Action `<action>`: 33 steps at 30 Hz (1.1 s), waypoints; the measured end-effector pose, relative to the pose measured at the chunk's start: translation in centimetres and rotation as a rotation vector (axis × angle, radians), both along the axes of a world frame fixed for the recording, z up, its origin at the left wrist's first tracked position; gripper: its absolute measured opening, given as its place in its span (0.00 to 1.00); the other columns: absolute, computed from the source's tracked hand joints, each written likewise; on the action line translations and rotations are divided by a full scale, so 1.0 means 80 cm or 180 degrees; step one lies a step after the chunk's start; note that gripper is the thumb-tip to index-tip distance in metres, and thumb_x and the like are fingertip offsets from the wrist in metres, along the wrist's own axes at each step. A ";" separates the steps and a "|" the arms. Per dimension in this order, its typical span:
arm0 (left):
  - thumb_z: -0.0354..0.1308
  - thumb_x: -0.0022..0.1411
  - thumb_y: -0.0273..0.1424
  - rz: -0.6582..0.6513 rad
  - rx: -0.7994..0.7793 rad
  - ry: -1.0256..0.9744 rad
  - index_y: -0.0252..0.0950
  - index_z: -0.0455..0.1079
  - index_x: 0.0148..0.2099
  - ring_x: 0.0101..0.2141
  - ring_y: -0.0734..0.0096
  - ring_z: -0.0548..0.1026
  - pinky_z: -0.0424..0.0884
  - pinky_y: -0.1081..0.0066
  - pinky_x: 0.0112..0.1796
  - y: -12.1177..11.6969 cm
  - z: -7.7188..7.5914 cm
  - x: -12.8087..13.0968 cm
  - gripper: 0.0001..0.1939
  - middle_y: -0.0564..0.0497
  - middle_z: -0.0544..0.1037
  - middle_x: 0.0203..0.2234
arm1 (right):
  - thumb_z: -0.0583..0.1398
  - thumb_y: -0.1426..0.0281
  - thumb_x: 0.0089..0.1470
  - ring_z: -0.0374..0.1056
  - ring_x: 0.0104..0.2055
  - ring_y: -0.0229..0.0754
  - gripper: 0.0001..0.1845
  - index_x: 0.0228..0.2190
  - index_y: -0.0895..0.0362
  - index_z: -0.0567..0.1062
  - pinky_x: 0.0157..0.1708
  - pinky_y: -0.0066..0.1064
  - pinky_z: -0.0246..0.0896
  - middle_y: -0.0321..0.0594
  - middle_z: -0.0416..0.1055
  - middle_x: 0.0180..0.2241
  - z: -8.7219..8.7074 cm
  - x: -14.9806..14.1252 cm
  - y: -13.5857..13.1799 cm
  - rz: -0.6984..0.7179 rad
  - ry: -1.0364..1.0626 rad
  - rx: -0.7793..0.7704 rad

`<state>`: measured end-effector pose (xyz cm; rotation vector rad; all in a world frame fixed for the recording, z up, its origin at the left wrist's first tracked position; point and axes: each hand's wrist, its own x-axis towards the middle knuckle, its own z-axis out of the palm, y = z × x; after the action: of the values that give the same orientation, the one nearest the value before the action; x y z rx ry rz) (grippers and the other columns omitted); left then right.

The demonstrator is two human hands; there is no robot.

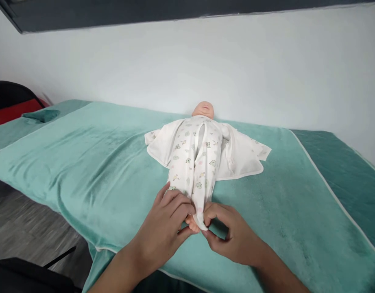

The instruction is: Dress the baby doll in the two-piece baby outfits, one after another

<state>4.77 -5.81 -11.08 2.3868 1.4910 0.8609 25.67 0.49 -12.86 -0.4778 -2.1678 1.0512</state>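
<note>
A baby doll [205, 109] lies on its back with its head toward the wall. Over its body and legs is a white baby outfit [187, 158] printed with small animals and leaves, open in a slit down the middle. Its white side flaps [240, 160] and sleeves spread out to both sides. My left hand [164, 221] is closed round the lower end of one leg, at the doll's foot [192, 224], whose toes show. With thumb and finger, my right hand [228, 230] pinches the tip of the other trouser leg. Whether a foot is inside that leg is hidden.
A teal blanket [92, 162] with pale edging covers the table, wrinkled at the left and hanging over the front edge. Behind it rises a white wall [187, 65]. A black and red chair [15, 103] stands far left, and a black object [31, 276] is at the lower left.
</note>
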 end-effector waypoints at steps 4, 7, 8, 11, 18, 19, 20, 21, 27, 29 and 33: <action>0.61 0.67 0.32 -0.0027 -0.0081 -0.0140 0.41 0.67 0.42 0.43 0.70 0.71 0.49 0.56 0.65 0.001 0.001 0.002 0.05 0.58 0.75 0.33 | 0.61 0.79 0.54 0.64 0.32 0.34 0.11 0.32 0.53 0.65 0.34 0.27 0.61 0.32 0.68 0.31 0.007 0.003 0.003 0.0185 -0.0011 -0.0427; 0.61 0.68 0.32 -0.0016 -0.0083 -0.0161 0.40 0.67 0.46 0.40 0.71 0.71 0.51 0.55 0.63 0.000 0.000 0.001 0.07 0.58 0.75 0.31 | 0.62 0.79 0.53 0.64 0.31 0.33 0.09 0.32 0.54 0.68 0.33 0.25 0.61 0.32 0.68 0.30 0.012 0.005 0.007 0.0164 -0.0049 -0.0715; 0.61 0.68 0.32 -0.0002 -0.0055 -0.0169 0.40 0.67 0.47 0.39 0.71 0.71 0.51 0.55 0.63 -0.001 -0.001 0.001 0.07 0.58 0.75 0.30 | 0.62 0.79 0.53 0.64 0.31 0.33 0.09 0.32 0.54 0.69 0.32 0.25 0.61 0.32 0.69 0.29 0.013 0.005 0.009 0.0159 -0.0046 -0.0782; 0.59 0.68 0.28 0.0002 0.0034 -0.0268 0.41 0.69 0.46 0.38 0.71 0.71 0.52 0.55 0.62 -0.004 -0.004 0.000 0.05 0.58 0.75 0.30 | 0.65 0.76 0.54 0.65 0.31 0.33 0.06 0.31 0.56 0.73 0.33 0.25 0.62 0.33 0.71 0.29 0.013 0.007 0.014 0.0277 -0.0062 -0.0880; 0.55 0.67 0.20 -0.0013 0.0318 -0.0720 0.40 0.70 0.46 0.38 0.71 0.72 0.56 0.51 0.62 -0.019 -0.011 -0.003 0.11 0.55 0.76 0.34 | 0.69 0.72 0.54 0.69 0.29 0.34 0.06 0.28 0.58 0.78 0.32 0.26 0.62 0.34 0.74 0.27 0.020 0.013 0.024 0.0492 -0.0189 -0.1007; 0.54 0.67 0.19 -0.0016 0.0371 -0.0717 0.40 0.70 0.47 0.39 0.71 0.72 0.57 0.51 0.61 -0.021 -0.013 -0.004 0.12 0.54 0.76 0.34 | 0.69 0.71 0.54 0.70 0.29 0.35 0.05 0.28 0.58 0.79 0.32 0.26 0.62 0.35 0.75 0.27 0.021 0.013 0.025 0.0544 -0.0189 -0.1035; 0.54 0.67 0.19 -0.0021 0.0411 -0.0705 0.40 0.69 0.48 0.39 0.70 0.72 0.58 0.51 0.61 -0.024 -0.015 -0.004 0.13 0.53 0.77 0.35 | 0.69 0.70 0.55 0.71 0.30 0.35 0.05 0.28 0.58 0.80 0.32 0.26 0.63 0.35 0.76 0.27 0.021 0.013 0.026 0.0600 -0.0192 -0.1063; 0.54 0.67 0.19 -0.0028 0.0437 -0.0687 0.40 0.69 0.49 0.40 0.69 0.72 0.58 0.51 0.61 -0.026 -0.017 -0.004 0.14 0.53 0.77 0.36 | 0.69 0.69 0.56 0.71 0.30 0.35 0.06 0.29 0.58 0.81 0.32 0.26 0.63 0.36 0.76 0.27 0.022 0.014 0.027 0.0651 -0.0198 -0.1086; 0.56 0.65 0.17 0.0016 0.0548 -0.0662 0.39 0.68 0.52 0.44 0.66 0.72 0.65 0.54 0.55 -0.034 -0.031 -0.005 0.17 0.50 0.77 0.40 | 0.66 0.63 0.60 0.66 0.24 0.34 0.14 0.26 0.58 0.82 0.26 0.26 0.56 0.35 0.73 0.21 0.018 0.014 0.028 0.0484 -0.0440 -0.1042; 0.56 0.65 0.16 0.0067 0.0652 -0.0632 0.38 0.67 0.53 0.45 0.64 0.71 0.67 0.56 0.52 -0.035 -0.036 -0.005 0.18 0.48 0.77 0.41 | 0.65 0.63 0.60 0.65 0.23 0.34 0.16 0.25 0.59 0.81 0.24 0.26 0.55 0.35 0.73 0.20 0.017 0.014 0.028 0.0350 -0.0441 -0.1103; 0.58 0.64 0.17 0.0379 0.0755 -0.0464 0.37 0.67 0.56 0.47 0.62 0.70 0.70 0.60 0.47 -0.040 -0.042 -0.007 0.21 0.44 0.74 0.46 | 0.62 0.63 0.63 0.70 0.23 0.35 0.18 0.24 0.59 0.80 0.25 0.25 0.60 0.38 0.76 0.21 0.015 0.014 0.027 0.0135 -0.0425 -0.1323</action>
<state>4.24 -9.03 -14.48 2.3501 1.5635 1.2756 26.81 2.65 -11.65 -0.7091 -2.0792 1.5426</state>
